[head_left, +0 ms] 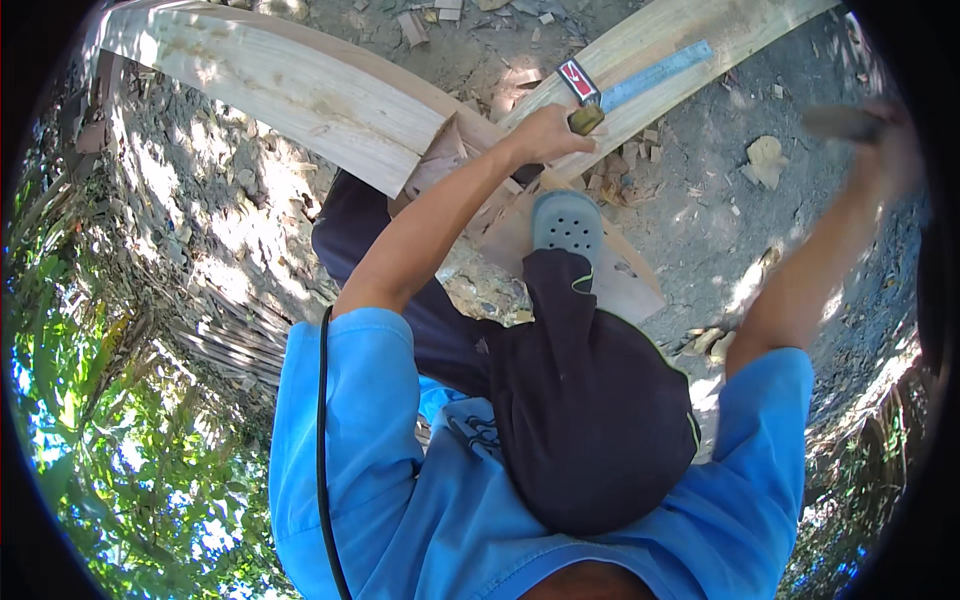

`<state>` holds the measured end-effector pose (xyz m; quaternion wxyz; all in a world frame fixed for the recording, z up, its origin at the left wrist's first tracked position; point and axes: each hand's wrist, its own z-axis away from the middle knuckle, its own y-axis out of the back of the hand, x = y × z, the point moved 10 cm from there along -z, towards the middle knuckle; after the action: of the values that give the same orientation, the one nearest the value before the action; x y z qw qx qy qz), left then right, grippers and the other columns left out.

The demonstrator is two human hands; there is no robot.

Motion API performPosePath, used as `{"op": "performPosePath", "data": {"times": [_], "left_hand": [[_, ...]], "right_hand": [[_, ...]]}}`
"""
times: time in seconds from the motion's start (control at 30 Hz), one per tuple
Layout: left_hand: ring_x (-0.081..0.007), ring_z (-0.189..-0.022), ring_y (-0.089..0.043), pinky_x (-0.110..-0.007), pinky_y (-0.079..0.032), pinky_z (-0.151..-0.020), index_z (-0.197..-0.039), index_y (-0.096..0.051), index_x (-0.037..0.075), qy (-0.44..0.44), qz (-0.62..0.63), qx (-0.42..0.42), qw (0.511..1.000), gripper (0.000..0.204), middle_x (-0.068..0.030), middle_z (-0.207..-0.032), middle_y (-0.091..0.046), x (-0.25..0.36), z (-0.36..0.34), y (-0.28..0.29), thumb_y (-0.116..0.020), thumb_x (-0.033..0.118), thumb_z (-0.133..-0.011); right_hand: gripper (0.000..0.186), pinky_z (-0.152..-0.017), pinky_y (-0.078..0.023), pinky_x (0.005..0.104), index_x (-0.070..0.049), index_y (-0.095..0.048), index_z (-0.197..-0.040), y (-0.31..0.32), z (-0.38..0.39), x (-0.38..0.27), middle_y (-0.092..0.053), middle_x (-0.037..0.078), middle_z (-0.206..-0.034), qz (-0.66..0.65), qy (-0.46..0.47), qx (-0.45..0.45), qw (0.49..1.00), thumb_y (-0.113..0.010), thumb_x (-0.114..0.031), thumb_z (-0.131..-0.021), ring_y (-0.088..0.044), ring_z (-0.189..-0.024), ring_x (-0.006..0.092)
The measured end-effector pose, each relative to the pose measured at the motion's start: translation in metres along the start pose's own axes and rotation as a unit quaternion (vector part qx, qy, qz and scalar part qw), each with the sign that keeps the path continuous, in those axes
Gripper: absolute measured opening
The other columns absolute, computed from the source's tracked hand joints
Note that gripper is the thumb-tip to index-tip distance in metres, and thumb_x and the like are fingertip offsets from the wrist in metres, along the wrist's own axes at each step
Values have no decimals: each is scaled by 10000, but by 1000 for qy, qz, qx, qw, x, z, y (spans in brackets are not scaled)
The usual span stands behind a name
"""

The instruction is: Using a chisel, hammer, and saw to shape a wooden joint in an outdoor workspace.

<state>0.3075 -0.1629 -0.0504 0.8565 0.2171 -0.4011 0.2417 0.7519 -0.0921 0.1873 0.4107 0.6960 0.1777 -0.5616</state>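
Observation:
My left hand (548, 136) is closed around a chisel, whose yellowish handle end (586, 120) shows past the fingers; most of its shaft is hidden. It is held over the joint where two pale timber beams meet. My right hand (888, 158) is raised far out to the right, gripping a mallet (842, 124) that looks brownish and is smeared by motion. On the right-hand beam (670, 45), just beyond my left hand, lies a try square (655, 76) with a metal blade and a red and black stock. The left-hand beam (290, 95) runs off to the far left.
My foot in a grey-blue clog (567, 222) presses on a wood piece (630, 285) near the joint. Wood chips (640, 150) and dry leaves (766, 160) litter the dirt ground. Green foliage (130, 440) fills the lower left, and a black cable (323, 450) hangs along my left sleeve.

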Motion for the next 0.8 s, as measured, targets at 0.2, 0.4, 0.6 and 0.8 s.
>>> {"op": "performPosePath", "data": {"times": [0.2,0.4,0.6,0.8], "left_hand": [[-349,-856,-670,-398,-508,-799,-1092,-678,-19,-40,11,54,998,622,-244,-922,-696,-29,5,13,-784,441,-687],[-220,-794,-591,-350,-476,-759,-931,-677,-21,47,4,-37,998,479,-127,-848,-654,-28,4,-5,-790,393,-716],[-333,-821,-684,-395,-509,-766,-892,-682,-120,47,-27,-28,998,638,-277,-856,-683,-25,-15,-13,-789,465,-662],[-337,-774,-685,-391,-517,-735,-937,-718,-50,-46,-3,81,996,546,-229,-811,-695,-42,4,1,-796,431,-692]], "right_hand": [[362,-809,-482,355,70,-625,-1018,-233,305,94,-663,190,-882,179,-199,-404,875,-606,-190,-766,-624,-893,269],[344,-552,-428,333,-34,-700,-898,-71,85,-36,-543,14,-672,332,-114,-127,928,-702,-374,-844,-515,-594,149],[328,-848,-490,385,-36,-555,-1210,-101,135,57,-593,156,-1122,333,34,-40,941,-569,-113,-892,-582,-985,295],[365,-796,-505,430,83,-628,-1000,-240,304,82,-684,246,-861,271,-172,-476,819,-621,-184,-751,-661,-868,384]]}}
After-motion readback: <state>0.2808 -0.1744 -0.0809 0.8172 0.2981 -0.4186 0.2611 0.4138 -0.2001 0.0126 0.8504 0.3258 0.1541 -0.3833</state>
